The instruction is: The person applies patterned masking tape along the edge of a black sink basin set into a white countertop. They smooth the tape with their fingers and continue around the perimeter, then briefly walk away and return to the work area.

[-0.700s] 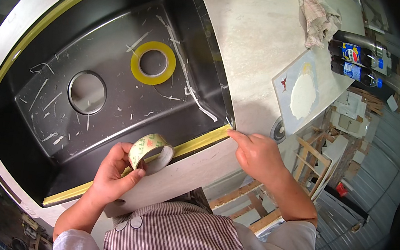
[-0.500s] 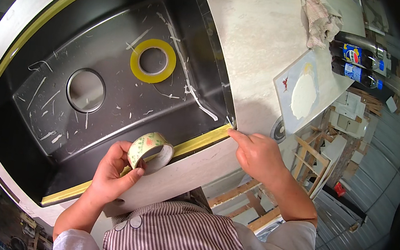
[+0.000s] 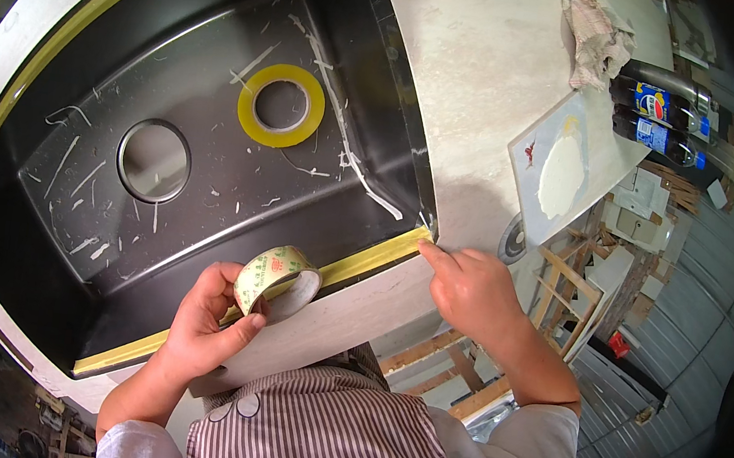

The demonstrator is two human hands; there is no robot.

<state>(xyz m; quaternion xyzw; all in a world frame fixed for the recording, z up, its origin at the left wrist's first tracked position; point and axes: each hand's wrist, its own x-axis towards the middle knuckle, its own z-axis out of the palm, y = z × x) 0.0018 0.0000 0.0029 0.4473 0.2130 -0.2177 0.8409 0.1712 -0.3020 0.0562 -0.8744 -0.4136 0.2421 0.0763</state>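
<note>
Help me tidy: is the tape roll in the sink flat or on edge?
Flat: the yellow tape roll shows its full ring, with sink floor visible through its middle.

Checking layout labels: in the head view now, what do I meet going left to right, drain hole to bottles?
Drain hole → left hand → held tape roll → right hand → board → bottles.

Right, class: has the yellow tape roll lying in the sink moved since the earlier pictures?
No; against the drain hole, the yellow tape roll keeps its place.
</note>
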